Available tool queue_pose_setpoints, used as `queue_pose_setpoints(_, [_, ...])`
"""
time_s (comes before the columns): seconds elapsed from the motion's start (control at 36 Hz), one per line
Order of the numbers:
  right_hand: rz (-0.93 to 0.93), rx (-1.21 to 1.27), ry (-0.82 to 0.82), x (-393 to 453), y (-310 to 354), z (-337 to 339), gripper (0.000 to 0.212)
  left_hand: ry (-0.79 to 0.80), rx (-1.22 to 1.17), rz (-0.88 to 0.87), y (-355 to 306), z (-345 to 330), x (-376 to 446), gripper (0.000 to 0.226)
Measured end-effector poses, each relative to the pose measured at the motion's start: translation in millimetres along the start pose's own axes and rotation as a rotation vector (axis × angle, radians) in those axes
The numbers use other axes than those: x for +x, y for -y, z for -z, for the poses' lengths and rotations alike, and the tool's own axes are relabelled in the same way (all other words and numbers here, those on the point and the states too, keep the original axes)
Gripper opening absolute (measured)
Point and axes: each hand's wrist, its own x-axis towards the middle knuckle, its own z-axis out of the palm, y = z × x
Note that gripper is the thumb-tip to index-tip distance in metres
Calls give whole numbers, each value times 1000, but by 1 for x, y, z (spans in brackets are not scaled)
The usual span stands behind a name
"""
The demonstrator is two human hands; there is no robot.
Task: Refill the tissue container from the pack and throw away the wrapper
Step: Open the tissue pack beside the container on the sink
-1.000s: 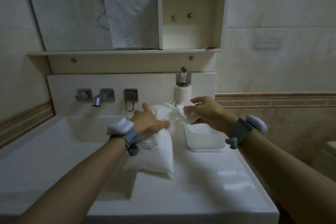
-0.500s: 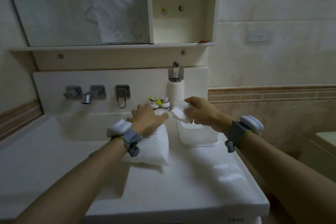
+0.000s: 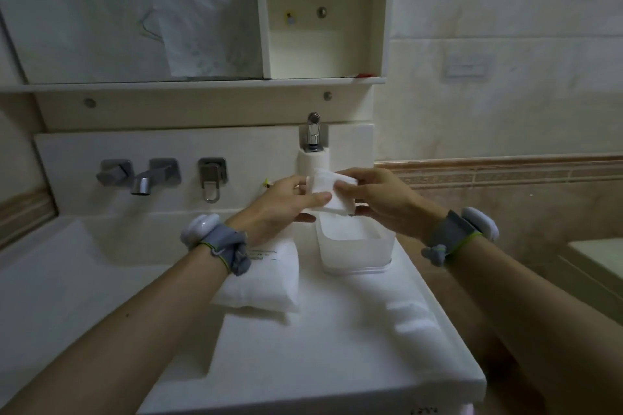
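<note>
A white tissue pack (image 3: 266, 280) in its plastic wrapper lies on the vanity counter (image 3: 337, 364), right of the basin. Just right of it stands a translucent open-topped tissue container (image 3: 354, 251). Both of my hands hold a small stack of white tissues (image 3: 332, 194) in the air above the container's back edge. My left hand (image 3: 279, 209) pinches the stack's left side, and my right hand (image 3: 381, 199) grips its right side from above and below. How much the container holds is unclear.
A wall tap with two handles (image 3: 145, 175) hangs over the basin (image 3: 84, 263) at left. A soap dispenser (image 3: 313, 152) stands behind my hands. An open shelf niche (image 3: 323, 10) and a mirror are above. The counter's right edge drops off near my right forearm.
My left hand has left the pack and risen to the tissues. Both hands now hold the stack, which has moved up and right over the container. The camera has tilted.
</note>
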Motion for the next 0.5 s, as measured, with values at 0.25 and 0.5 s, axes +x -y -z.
queue_pose_setpoints(0.25, [-45, -239, 59, 19, 3, 22, 41, -124, 100, -51, -4, -5, 17, 28])
queue_pose_setpoints(0.5, [270, -1028, -88, 39, 8, 25, 29, -152, 171, -71, 3, -12, 44, 21])
